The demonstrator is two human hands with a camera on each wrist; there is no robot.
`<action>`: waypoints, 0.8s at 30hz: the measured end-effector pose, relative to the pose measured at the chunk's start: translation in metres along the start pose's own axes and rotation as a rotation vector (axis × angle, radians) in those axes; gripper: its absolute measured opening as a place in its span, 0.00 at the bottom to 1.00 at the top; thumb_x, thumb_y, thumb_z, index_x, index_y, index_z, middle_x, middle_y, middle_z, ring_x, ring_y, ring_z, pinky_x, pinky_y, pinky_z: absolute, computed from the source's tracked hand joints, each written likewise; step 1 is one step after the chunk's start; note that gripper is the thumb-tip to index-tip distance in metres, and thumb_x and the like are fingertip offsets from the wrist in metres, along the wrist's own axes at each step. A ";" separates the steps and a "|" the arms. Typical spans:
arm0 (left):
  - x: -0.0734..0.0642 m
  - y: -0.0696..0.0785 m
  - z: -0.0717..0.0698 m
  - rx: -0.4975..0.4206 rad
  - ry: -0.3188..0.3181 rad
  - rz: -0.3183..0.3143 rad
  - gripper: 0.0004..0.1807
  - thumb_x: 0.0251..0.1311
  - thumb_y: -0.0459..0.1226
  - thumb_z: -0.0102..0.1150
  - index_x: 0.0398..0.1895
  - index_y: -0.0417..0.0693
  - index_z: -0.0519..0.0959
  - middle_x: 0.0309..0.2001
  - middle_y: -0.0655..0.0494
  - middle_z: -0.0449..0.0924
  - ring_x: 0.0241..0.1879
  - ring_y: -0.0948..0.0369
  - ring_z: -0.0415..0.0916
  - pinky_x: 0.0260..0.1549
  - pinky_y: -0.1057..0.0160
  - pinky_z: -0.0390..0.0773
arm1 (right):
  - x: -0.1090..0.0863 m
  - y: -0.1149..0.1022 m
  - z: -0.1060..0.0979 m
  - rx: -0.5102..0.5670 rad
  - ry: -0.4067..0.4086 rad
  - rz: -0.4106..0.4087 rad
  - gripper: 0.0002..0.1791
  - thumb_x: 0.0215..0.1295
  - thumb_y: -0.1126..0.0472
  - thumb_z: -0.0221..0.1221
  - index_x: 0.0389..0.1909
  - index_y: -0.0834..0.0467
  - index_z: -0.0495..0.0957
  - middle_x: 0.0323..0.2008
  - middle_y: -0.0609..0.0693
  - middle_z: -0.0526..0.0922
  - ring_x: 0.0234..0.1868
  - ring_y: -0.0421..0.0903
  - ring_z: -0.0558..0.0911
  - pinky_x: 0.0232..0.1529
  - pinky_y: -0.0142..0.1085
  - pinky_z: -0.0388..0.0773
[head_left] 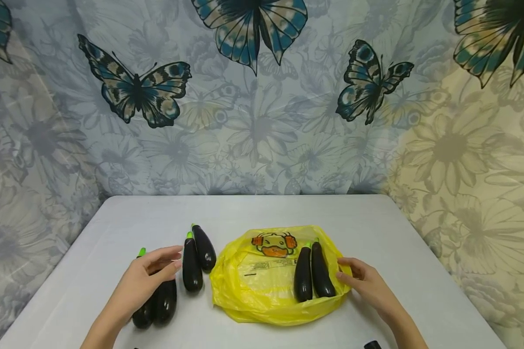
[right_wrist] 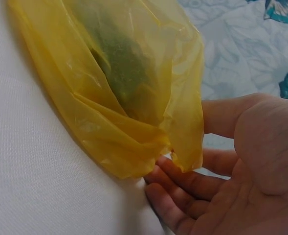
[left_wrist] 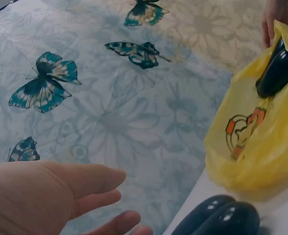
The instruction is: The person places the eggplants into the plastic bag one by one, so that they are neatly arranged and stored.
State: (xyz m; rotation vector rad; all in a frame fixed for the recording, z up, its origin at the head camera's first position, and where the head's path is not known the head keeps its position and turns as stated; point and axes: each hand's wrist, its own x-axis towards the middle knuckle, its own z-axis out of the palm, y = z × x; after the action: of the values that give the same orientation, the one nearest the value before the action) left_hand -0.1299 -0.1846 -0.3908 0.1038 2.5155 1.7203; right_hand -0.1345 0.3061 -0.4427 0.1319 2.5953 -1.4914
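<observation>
A yellow plastic bag [head_left: 249, 310] lies spread with its mouth wide on the white table. Inside it, at the right, two dark eggplants [head_left: 303, 276] lie side by side. My right hand [head_left: 367, 283] pinches the bag's right edge between thumb and fingers; in the right wrist view the yellow film [right_wrist: 109, 132] hides part of the fingers. My left hand [head_left: 146, 278] holds nothing, its fingers extended and loosely bent. It partly covers one pair of eggplants [head_left: 165, 303] in the head view. Another pair of eggplants [head_left: 192, 266] lies between that hand and the bag.
The white table [head_left: 288, 208] reaches back to a hanging cloth [head_left: 262, 145] printed with butterflies and flowers. A small black object [head_left: 372, 344] shows at the near edge, right of the bag. Similar patterned cloth flanks both sides of the table.
</observation>
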 end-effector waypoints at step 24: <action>-0.023 -0.074 -0.088 0.248 0.312 0.018 0.29 0.65 0.51 0.62 0.65 0.48 0.75 0.52 0.65 0.82 0.46 0.81 0.72 0.38 0.82 0.69 | -0.002 0.001 0.000 0.005 0.016 -0.003 0.31 0.66 0.51 0.64 0.64 0.64 0.72 0.64 0.63 0.71 0.63 0.60 0.71 0.60 0.56 0.68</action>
State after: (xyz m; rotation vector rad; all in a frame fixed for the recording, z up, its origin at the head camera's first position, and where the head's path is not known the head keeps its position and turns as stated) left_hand -0.1175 -0.2959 -0.4274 -0.1365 2.9514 1.5251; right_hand -0.1320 0.3065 -0.4426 0.1407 2.6059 -1.5035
